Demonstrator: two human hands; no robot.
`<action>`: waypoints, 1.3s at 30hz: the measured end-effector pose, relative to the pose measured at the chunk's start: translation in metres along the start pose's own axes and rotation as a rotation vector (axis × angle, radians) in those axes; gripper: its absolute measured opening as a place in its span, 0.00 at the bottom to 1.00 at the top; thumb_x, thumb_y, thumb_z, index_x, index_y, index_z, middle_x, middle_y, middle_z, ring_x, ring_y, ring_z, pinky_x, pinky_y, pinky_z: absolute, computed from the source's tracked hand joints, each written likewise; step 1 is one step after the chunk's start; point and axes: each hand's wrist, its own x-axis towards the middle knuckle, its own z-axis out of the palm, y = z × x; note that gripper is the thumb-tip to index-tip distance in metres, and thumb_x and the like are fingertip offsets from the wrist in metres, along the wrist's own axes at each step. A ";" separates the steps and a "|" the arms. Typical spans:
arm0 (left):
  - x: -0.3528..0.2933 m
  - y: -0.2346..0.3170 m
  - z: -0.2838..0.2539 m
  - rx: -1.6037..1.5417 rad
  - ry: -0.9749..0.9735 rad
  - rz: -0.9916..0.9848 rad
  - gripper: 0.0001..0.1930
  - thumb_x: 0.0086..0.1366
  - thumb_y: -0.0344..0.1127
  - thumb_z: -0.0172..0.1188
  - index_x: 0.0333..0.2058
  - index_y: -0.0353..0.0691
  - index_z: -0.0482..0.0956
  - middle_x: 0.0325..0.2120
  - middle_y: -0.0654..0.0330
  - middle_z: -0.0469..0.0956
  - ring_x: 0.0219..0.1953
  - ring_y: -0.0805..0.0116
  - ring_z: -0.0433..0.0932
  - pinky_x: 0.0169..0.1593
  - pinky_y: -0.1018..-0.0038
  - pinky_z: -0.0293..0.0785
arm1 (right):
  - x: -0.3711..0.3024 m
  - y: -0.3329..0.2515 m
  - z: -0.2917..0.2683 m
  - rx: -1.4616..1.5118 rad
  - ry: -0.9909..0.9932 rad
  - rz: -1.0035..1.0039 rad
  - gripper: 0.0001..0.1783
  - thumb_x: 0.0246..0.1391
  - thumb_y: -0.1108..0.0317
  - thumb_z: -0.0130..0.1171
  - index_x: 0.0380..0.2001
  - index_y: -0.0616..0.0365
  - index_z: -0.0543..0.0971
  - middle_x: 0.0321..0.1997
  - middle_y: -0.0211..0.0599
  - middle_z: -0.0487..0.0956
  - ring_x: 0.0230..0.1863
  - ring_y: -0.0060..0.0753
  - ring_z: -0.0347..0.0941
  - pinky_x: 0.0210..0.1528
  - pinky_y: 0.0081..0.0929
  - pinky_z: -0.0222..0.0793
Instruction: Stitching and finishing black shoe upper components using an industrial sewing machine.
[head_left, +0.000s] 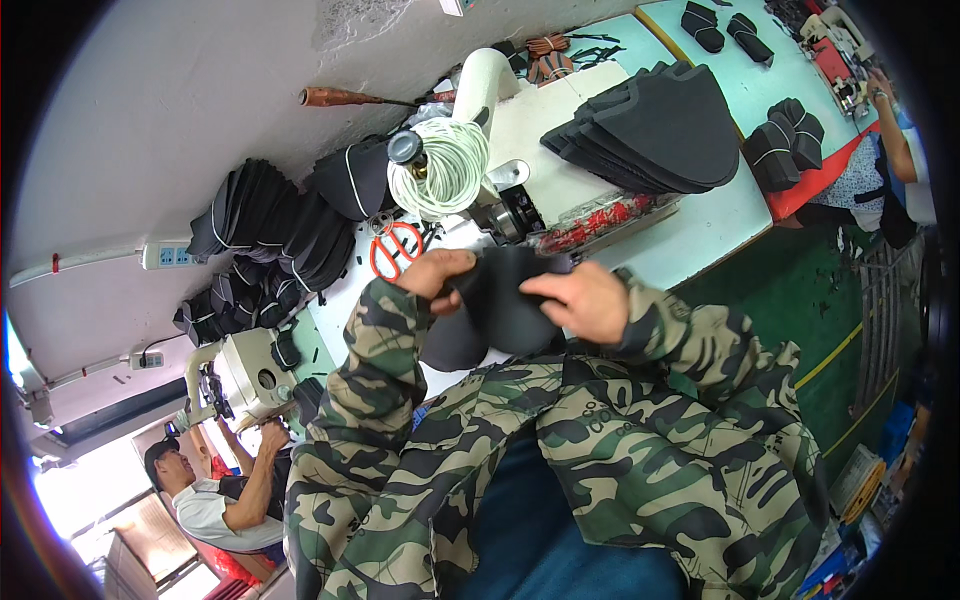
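Note:
A curved black piece of sheet material (512, 300), smooth and folded into a cupped shape, lies between my hands in front of a sewing machine. My left hand (440, 278) pinches its upper left edge. At its right side, my right hand (588, 303) has the index finger laid along the surface and the other fingers curled at the edge. A second rounded black part (453, 343) shows below my left hand; whether it is joined to the first cannot be told. The machine's dark head (515, 213) stands just beyond the material.
Stacked black panels (650, 125) rest on the machine's pale body. A coil of white cord (440, 170) hangs beside it, near orange-handled scissors (396, 248). Tied black bundles (262, 215) line the wall side. Another person (225, 490) works at a machine at lower left.

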 end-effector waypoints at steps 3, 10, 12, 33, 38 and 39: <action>0.036 0.002 -0.020 0.185 0.148 0.039 0.11 0.63 0.38 0.48 0.31 0.38 0.76 0.09 0.66 0.66 0.06 0.78 0.59 0.11 0.80 0.48 | 0.007 -0.008 0.026 0.022 0.095 -0.040 0.17 0.45 0.70 0.55 0.42 0.54 0.76 0.26 0.48 0.77 0.26 0.52 0.74 0.31 0.40 0.71; 0.043 0.022 0.015 0.577 0.475 0.112 0.13 0.63 0.38 0.51 0.27 0.33 0.76 0.11 0.62 0.69 0.11 0.73 0.67 0.17 0.74 0.61 | -0.001 -0.027 -0.031 -0.185 0.168 0.019 0.20 0.47 0.71 0.54 0.47 0.56 0.74 0.32 0.51 0.77 0.30 0.49 0.75 0.34 0.37 0.71; 0.044 0.020 0.021 0.604 0.432 0.203 0.13 0.64 0.37 0.50 0.27 0.32 0.75 0.11 0.62 0.69 0.12 0.74 0.68 0.18 0.74 0.61 | -0.007 -0.029 -0.050 -0.151 0.358 0.021 0.22 0.47 0.75 0.53 0.49 0.58 0.72 0.45 0.52 0.75 0.39 0.46 0.75 0.40 0.32 0.71; 0.019 -0.117 -0.042 1.399 0.644 0.063 0.12 0.55 0.38 0.57 0.37 0.40 0.77 0.31 0.52 0.79 0.34 0.50 0.78 0.39 0.60 0.74 | -0.003 -0.020 -0.063 0.059 0.350 0.023 0.12 0.46 0.75 0.59 0.37 0.62 0.78 0.40 0.44 0.77 0.41 0.37 0.73 0.42 0.28 0.68; -0.019 -0.024 -0.006 0.816 -0.139 0.185 0.08 0.54 0.32 0.62 0.30 0.33 0.78 0.22 0.59 0.78 0.27 0.72 0.75 0.35 0.73 0.71 | 0.000 0.018 0.011 0.487 0.042 -0.088 0.13 0.48 0.71 0.58 0.40 0.61 0.79 0.39 0.40 0.79 0.37 0.32 0.75 0.43 0.24 0.69; -0.024 -0.008 0.001 0.860 -0.096 0.252 0.07 0.55 0.31 0.60 0.29 0.33 0.77 0.22 0.62 0.76 0.27 0.75 0.73 0.35 0.75 0.69 | 0.006 0.022 0.023 0.506 0.008 -0.110 0.14 0.49 0.70 0.58 0.40 0.62 0.79 0.39 0.39 0.79 0.35 0.30 0.75 0.43 0.24 0.69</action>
